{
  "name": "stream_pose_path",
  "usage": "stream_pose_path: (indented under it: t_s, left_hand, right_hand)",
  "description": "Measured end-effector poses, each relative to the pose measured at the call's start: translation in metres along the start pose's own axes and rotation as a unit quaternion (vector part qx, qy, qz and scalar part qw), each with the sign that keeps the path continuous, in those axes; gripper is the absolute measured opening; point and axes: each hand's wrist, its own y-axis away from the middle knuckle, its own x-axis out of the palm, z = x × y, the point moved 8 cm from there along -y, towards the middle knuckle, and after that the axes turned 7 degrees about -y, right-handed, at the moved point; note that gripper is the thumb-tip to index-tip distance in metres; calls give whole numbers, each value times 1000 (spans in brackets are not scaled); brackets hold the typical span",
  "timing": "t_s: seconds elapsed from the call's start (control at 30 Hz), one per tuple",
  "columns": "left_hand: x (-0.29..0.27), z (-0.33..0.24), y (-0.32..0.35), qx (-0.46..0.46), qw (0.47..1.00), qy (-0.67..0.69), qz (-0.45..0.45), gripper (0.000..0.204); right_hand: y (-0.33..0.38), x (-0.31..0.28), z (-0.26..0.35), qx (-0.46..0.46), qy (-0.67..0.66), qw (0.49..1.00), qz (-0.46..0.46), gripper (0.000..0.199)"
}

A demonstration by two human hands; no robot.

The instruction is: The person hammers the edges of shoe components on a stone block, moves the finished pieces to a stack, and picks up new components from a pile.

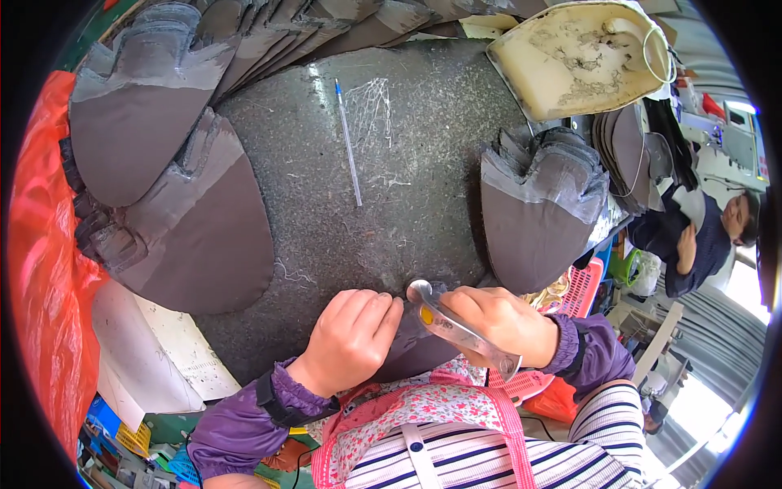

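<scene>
My left hand point(352, 332) is closed, thumb and fingers pressed together at the near edge of the dark worktop point(383, 236). It grips the edge of a dark grey-brown cut piece point(415, 356), mostly hidden between my hands. In my closed right hand point(507, 324) is a silver metal hammer point(456, 330), with a round face, a yellow spot and a long curved head. Its round face is close to my left fingertips. Similar pieces with grey-coated, notched ends lie in a left stack point(208, 232) and a right stack point(538, 220).
A blue-capped clear pen point(349, 143) and loose threads lie mid-worktop. At the back right sits a cream scoop-shaped container point(562, 69). More pieces point(142, 106) fan along the back left. Red plastic point(49, 269) hangs at the left; another person point(692, 236) is at the right.
</scene>
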Motion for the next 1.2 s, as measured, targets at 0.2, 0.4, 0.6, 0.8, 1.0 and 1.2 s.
stream_pose_path:
  t_s: [0.2,0.4,0.6,0.8,1.0,1.2]
  left_hand:
    - [-1,10,9,-71,997,17,-11,25]
    - [-8,15,22,-137,988,44,-61,26]
    - [-3,-2,26,-73,996,-27,-41,26]
    - [0,-9,26,-40,996,-75,-34,30]
    - [-1,-13,24,-53,993,-98,-36,30]
    - [-3,2,36,-172,981,-23,-91,28]
  right_hand:
    - [-6,1,2,17,-8,1000,11,39]
    - [-7,0,5,17,-3,1000,21,39]
    - [-11,-2,8,14,-1,1000,18,42]
    - [-12,8,5,0,10,999,36,44]
    - [-15,7,9,-9,5,999,31,43]
    - [-17,11,11,-7,12,999,43,40]
